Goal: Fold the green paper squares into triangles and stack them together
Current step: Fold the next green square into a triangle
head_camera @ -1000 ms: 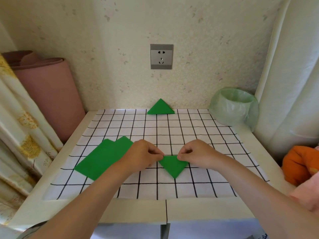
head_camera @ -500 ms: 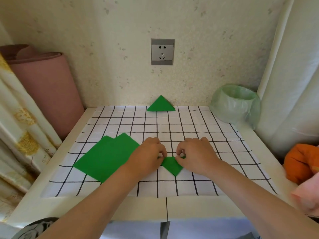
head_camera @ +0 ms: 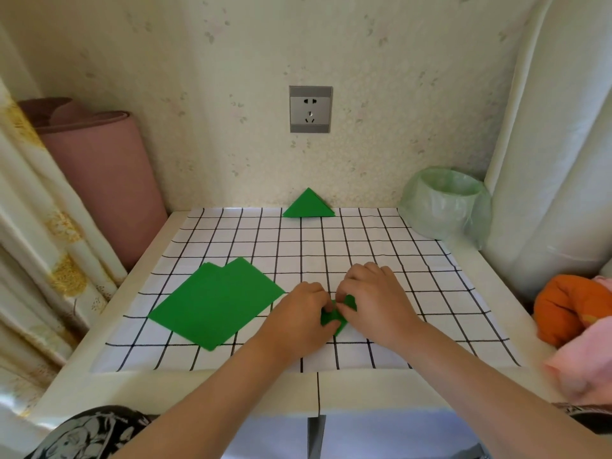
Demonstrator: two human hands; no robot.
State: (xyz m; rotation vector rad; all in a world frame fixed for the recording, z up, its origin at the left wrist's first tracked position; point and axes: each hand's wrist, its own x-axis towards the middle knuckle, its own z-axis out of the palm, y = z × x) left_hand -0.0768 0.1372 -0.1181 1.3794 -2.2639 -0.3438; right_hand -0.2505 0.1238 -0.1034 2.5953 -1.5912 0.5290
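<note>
A finished green paper triangle (head_camera: 308, 206) sits at the far edge of the desk (head_camera: 364, 389), at the foot of the wall, apex pointing away; whether it lies flat or leans cannot be told. Left of centre a flat stack of green paper squares (head_camera: 217, 301) lies corner-on, its sheets offset so two far corners show. Just right of it, a small folded green piece (head_camera: 334, 318) is mostly hidden, pinched between the left hand (head_camera: 299, 321) and right hand (head_camera: 374, 303).

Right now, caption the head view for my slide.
Left hand and right hand pinch a small green paper on checked cloth; unfolded squares alongside, folded triangle behind.
</note>
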